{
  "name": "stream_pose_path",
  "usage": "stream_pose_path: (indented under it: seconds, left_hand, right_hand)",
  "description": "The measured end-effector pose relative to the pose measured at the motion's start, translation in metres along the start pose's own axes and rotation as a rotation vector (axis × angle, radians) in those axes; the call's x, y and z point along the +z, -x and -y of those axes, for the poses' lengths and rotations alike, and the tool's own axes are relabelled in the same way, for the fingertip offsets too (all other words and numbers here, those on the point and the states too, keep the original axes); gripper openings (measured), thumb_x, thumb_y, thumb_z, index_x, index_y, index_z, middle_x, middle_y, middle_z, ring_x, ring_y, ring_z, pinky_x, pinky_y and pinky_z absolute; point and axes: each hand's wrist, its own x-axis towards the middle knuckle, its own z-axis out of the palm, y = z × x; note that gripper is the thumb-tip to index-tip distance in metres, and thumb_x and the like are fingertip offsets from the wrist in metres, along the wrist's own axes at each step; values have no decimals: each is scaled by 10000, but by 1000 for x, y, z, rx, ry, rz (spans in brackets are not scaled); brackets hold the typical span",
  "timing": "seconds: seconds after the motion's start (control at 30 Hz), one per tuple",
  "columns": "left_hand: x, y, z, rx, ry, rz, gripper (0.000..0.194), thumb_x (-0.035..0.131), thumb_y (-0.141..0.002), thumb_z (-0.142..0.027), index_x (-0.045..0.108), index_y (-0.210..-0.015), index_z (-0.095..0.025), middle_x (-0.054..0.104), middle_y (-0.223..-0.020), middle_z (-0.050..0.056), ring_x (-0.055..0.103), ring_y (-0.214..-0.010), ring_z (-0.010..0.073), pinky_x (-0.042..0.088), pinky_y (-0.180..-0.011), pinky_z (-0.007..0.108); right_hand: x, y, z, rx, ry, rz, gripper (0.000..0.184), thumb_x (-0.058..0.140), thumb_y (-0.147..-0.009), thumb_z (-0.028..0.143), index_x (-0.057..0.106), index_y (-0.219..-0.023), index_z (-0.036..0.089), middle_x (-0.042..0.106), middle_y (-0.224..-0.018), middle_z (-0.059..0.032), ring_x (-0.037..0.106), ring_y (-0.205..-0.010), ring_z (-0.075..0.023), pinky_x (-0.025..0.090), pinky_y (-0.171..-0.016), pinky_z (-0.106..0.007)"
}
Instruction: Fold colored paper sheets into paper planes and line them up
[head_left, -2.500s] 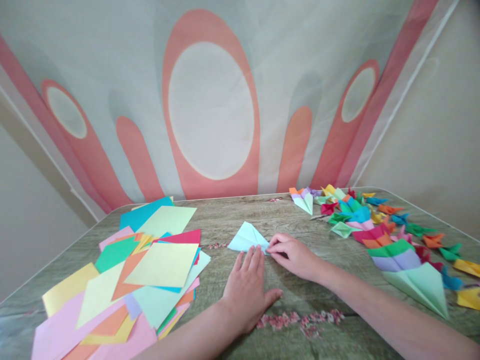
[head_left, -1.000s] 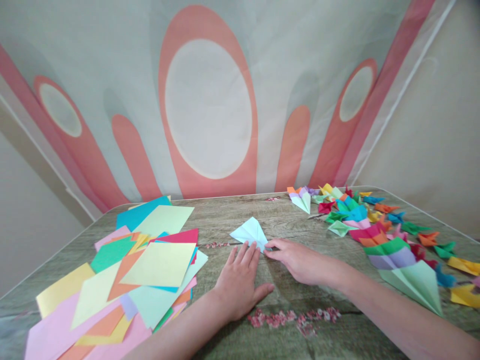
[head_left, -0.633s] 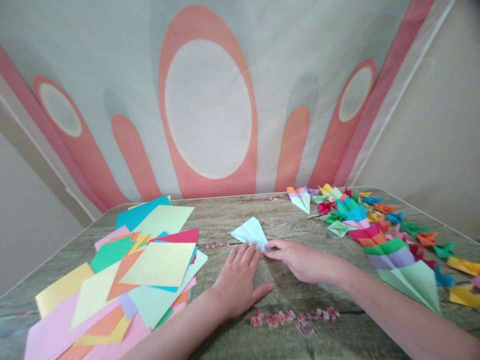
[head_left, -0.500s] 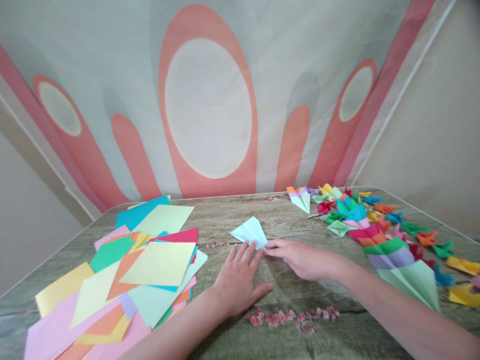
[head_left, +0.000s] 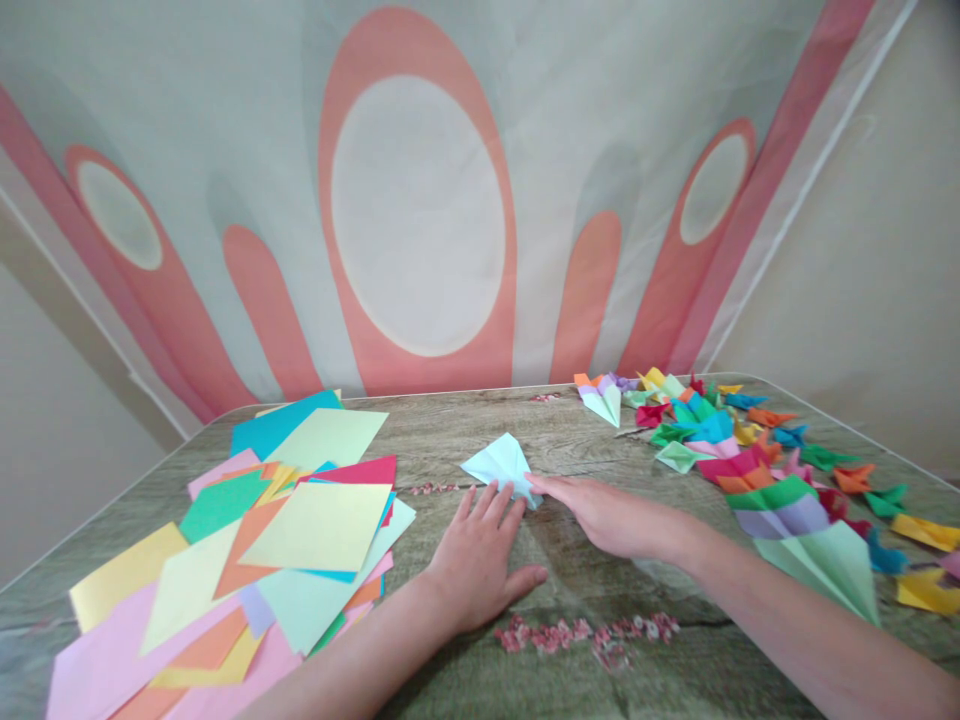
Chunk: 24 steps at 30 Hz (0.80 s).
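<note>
A folded sheet of pale blue paper [head_left: 498,459] lies in the middle of the wood-patterned table [head_left: 442,440], its pointed corner facing away from me. My left hand [head_left: 480,555] lies flat with fingers spread, the fingertips on the paper's near edge. From the right, my right hand [head_left: 600,508] reaches in with its index finger stretched out, and that fingertip presses on the paper's right side. The other fingers of the right hand are curled below and partly hidden. Some of the paper's near edge is covered by my fingers.
Loose coloured sheets [head_left: 322,530] overlap in a heap on the left. At the right lie several small folded paper figures [head_left: 825,455] and a row of paper planes [head_left: 825,560]. Another paper plane [head_left: 602,405] sits near the far edge. Behind hangs a pink-and-grey cloth [head_left: 547,150].
My right index finger has shifted slightly up and left, from the paper's right corner onto its surface. The left hand and the paper have hardly moved.
</note>
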Motion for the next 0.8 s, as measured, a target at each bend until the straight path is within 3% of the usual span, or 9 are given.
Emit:
stream_pose_path:
  seconds: [0.17,0.8]
  left_hand:
    - [-2,0,-1,1,-1,-3,742,228,-832,-677,263,-1400,-200,276,-1453,110,192,-1343,301,169,-1074,504]
    - [-1,-1,0,-6,-14,-5,714,240,-820,-690,326,-1373,-246,298,-1443,105,232,-1327,313,176,-1061,515]
  right_hand:
    - [-3,1,-2,64,-64,26,756,348,-763,1,103,-1442,225,478,-1334,-70,435,-1225,-183,336,-1024,-370]
    - [-2,0,-2,95,-42,14,702,348,-788,31,147,-1438,204,475,-1336,-77,429,-1229,-195,346,-1022,-383]
